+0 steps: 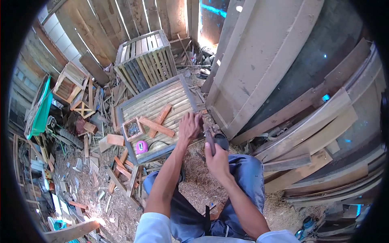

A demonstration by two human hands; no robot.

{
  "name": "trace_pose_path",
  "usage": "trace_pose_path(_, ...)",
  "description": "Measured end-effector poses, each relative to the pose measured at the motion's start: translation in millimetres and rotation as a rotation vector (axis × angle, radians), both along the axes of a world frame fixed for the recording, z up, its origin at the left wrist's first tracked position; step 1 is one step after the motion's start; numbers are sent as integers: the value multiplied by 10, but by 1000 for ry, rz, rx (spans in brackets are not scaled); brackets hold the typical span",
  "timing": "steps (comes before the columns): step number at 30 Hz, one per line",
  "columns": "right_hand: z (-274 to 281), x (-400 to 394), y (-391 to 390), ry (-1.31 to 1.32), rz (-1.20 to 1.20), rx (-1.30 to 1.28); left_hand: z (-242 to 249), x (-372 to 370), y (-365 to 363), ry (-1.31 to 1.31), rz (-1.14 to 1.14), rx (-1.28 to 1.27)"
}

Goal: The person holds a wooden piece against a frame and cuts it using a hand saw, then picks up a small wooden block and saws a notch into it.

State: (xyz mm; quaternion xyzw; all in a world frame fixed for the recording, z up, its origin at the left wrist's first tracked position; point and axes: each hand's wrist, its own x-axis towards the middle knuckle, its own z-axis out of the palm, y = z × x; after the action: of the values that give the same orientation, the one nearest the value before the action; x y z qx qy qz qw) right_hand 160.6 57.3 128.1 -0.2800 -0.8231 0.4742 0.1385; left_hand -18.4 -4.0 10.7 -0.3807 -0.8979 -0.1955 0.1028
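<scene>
My right hand (215, 160) is closed round the dark handle of a tool (209, 137), whose upper end is close to my left hand. My left hand (189, 127) rests at the right edge of a slatted wooden panel (161, 99), its fingers bent and pressed together; what they hold is hidden. On the panel, two reddish wood pieces lie crossed, the upper one (157, 126) over the other (161, 117). Left of them are a small wooden box (133, 128) with small metal bits and a pink round tape measure (142, 147).
A slatted crate (146, 60) stands behind the panel. To the right lean a large wooden door (259, 60) and stacked boards (312, 133). Wood scraps and shavings cover the floor (202, 182). A green sheet (39, 113) is at the left.
</scene>
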Motion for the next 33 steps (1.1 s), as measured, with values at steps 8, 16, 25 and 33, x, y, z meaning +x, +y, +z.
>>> trace_pose_path(8, 222, -137, 130, -58, 14, -54, -94, 10, 93, -211, 428, 228)
trace_pose_path(16, 399, -134, 331, -205, -4, -261, 90, -15, 78, -533, 470, 125)
trace_pose_path(25, 897, -578, 524, -493, 49, -283, 298, -111, 39, -560, 17, -50)
trace_pose_path(33, 976, -720, 709, -512, 90, -305, 261, -121, 110, -560, 120, 31)
